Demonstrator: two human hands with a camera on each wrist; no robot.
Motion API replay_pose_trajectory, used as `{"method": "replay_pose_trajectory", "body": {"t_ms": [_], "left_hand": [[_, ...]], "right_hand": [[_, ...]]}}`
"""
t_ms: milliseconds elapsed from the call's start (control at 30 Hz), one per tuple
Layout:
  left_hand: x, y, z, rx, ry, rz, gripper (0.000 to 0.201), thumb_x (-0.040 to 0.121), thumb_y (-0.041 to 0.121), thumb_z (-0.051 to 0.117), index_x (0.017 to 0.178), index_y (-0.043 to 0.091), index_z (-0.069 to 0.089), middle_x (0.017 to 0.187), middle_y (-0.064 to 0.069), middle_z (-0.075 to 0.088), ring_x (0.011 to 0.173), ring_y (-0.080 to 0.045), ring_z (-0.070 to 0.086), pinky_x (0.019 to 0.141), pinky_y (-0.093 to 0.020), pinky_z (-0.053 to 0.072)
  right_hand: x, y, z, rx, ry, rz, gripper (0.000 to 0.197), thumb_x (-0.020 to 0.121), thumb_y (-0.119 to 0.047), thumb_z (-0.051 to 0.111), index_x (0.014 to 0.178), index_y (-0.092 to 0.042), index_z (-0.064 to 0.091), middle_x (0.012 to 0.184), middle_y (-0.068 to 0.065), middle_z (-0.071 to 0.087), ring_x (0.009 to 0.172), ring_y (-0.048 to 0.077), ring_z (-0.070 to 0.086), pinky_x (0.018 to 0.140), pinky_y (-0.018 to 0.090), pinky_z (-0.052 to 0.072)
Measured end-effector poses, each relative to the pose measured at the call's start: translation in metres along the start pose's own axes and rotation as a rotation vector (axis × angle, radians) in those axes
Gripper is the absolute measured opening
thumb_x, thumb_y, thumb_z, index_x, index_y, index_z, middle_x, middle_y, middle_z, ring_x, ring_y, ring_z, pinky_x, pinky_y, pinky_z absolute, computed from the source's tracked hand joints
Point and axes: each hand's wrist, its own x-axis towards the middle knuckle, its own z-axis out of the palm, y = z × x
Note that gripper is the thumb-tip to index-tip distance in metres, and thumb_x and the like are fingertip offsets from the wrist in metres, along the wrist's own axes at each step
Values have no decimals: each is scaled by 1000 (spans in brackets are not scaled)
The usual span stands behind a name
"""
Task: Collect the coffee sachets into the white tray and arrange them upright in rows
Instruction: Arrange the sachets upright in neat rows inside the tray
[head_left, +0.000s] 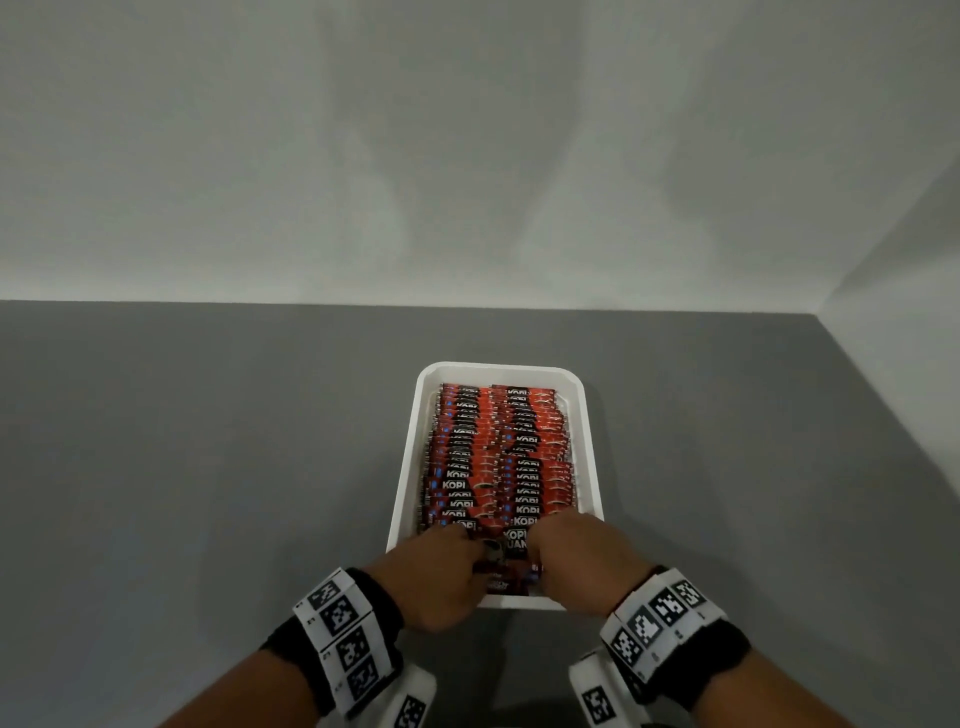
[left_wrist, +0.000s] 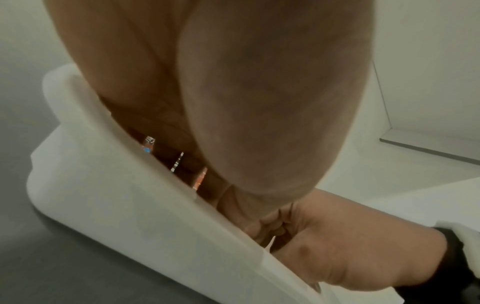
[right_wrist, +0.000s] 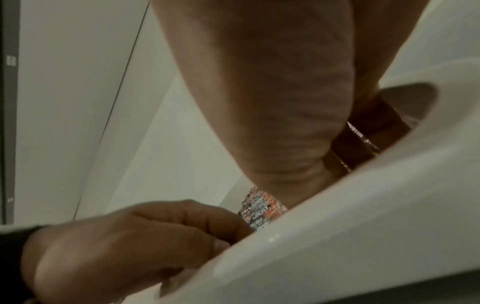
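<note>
The white tray (head_left: 410, 441) sits on the grey worktop (head_left: 182, 467), nearer its right edge than its left, with one short end toward me and the other toward the back wall (head_left: 467, 156). It is packed with red and black coffee sachets (head_left: 498, 447), which stand on edge in two rows side by side, running from the far end of the tray to the near end.

Both my hands are at the near end of the tray, close together. My left hand (head_left: 441, 577) reaches in over the near left corner and my right hand (head_left: 582, 556) over the near right corner, and between them I hold the nearest sachets (head_left: 511, 558), which lean back toward me rather than standing straight. My fingers on both sides are curled round the edges of that small bunch; from the head view they seem to pinch it from either side, though the fingertips themselves are hidden behind the sachets.

In the left wrist view my palm fills most of the picture above the tray rim, with slivers of sachet edges under it. The right wrist view shows my right palm over the rim and my left hand's curled fingers (right_wrist: 187, 218) against the printed sachets.
</note>
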Motion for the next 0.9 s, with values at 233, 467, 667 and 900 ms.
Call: {"method": "replay_pose_trajectory", "body": {"t_ms": [233, 467, 667, 900], "left_hand": [[-1, -1, -11, -184, -114, -32, 24, 91, 41, 52, 88, 20, 61, 89, 3, 62, 78, -12, 59, 68, -27, 47], [-8, -1, -17, -240, -132, 63, 6, 91, 27, 58, 94, 24, 63, 91, 9, 63, 83, -10, 61, 73, -22, 47], [-11, -8, -18, -453, 22, 29, 21, 98, 21, 56, 115, 23, 68, 108, 4, 72, 95, -11, 70, 89, -35, 58], [-13, -10, -22, -846, 250, -80, 28, 99, 17, 44, 113, 24, 68, 104, -19, 73, 81, -36, 69, 74, -54, 58]], "right_hand": [[5, -6, 2, -101, 45, -19, 21, 92, -25, 69, 110, -17, 66, 109, 7, 68, 97, 29, 69, 83, 39, 55], [4, -7, -2, -148, 57, -82, 19, 93, -35, 66, 101, -18, 68, 99, 5, 69, 89, 28, 69, 78, 36, 54], [-1, -4, -9, -120, 3, -84, 19, 93, -20, 57, 109, -16, 68, 106, 8, 67, 94, 29, 67, 75, 33, 46], [-5, 9, -25, 182, -95, -93, 17, 83, -19, 60, 90, -19, 76, 91, -3, 72, 82, 17, 67, 76, 36, 60]]}}
